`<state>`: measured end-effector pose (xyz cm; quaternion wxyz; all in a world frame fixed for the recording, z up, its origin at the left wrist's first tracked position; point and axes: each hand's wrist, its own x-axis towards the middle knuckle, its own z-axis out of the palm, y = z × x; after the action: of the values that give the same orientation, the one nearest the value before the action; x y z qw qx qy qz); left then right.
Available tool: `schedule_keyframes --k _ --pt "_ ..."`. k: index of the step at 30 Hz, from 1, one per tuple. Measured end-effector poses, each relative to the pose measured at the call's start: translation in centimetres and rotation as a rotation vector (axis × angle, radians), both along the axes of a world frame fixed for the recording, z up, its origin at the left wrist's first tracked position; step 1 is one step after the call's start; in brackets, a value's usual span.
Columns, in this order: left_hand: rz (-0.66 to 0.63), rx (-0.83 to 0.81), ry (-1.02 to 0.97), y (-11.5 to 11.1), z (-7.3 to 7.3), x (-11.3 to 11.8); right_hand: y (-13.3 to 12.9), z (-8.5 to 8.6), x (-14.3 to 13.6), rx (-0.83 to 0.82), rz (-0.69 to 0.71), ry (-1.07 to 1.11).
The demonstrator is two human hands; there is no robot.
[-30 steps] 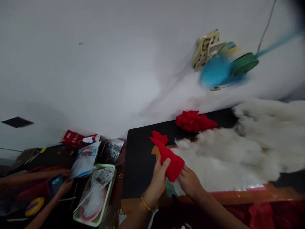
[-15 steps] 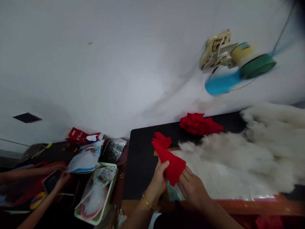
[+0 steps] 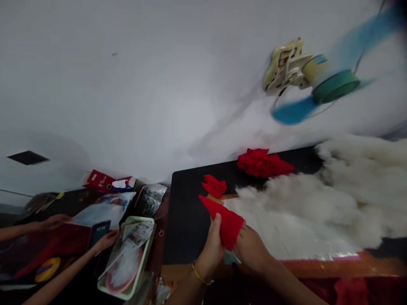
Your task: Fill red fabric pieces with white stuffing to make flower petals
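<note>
A red cone-shaped cloth piece [image 3: 225,224], like felt, is held up in front of me, its point toward the upper left and its wide end toward the lower right. My left hand [image 3: 213,245], with a gold bracelet at the wrist, grips its side with the thumb on top. My right hand [image 3: 251,249] is at the wide end, its fingertips hidden behind or inside the cloth. Just beyond the point, a few small red cloth pieces [image 3: 215,186] lie on the black table [image 3: 182,220]. A bigger heap of red pieces [image 3: 263,163] lies by the wall.
Fluffy white stuffing [image 3: 318,207] spreads over the table's right side. A wall fan [image 3: 335,87] with blurred blue blades hangs above it. At left stands a pale green basket [image 3: 149,245] with bags. Another person's hands [image 3: 106,241] are near a dark phone-like object [image 3: 98,233].
The red cone has shifted slightly down and left, and my right fingers have gone further out of sight at its wide end. The other person's hands have moved apart.
</note>
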<state>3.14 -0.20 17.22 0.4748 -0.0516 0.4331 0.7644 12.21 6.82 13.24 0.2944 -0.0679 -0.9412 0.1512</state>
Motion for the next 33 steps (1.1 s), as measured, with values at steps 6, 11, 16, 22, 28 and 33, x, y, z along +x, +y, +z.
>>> schedule_keyframes --k 6,11,16,22,28,33 --pt "0.133 -0.016 -0.007 0.6 -0.5 -0.1 -0.3 -0.3 0.6 -0.120 -0.072 0.014" --pt "0.097 0.005 0.126 0.8 -0.4 0.2 -0.1 -0.9 0.8 -0.203 -0.064 -0.014" --pt "0.038 -0.024 0.136 0.8 0.0 0.7 0.0 -0.9 0.4 -0.231 -0.051 -0.033" --pt "0.057 -0.027 0.109 1.1 0.3 0.8 -0.5 -1.0 -0.1 -0.462 -0.179 -0.147" --pt "0.160 -0.051 0.045 1.6 -0.2 -0.2 -0.6 -0.8 -0.8 -0.150 -0.132 -0.059" --pt "0.157 -0.050 -0.006 1.5 -0.1 -0.8 -0.3 -0.3 -0.8 -0.045 -0.091 -0.060"
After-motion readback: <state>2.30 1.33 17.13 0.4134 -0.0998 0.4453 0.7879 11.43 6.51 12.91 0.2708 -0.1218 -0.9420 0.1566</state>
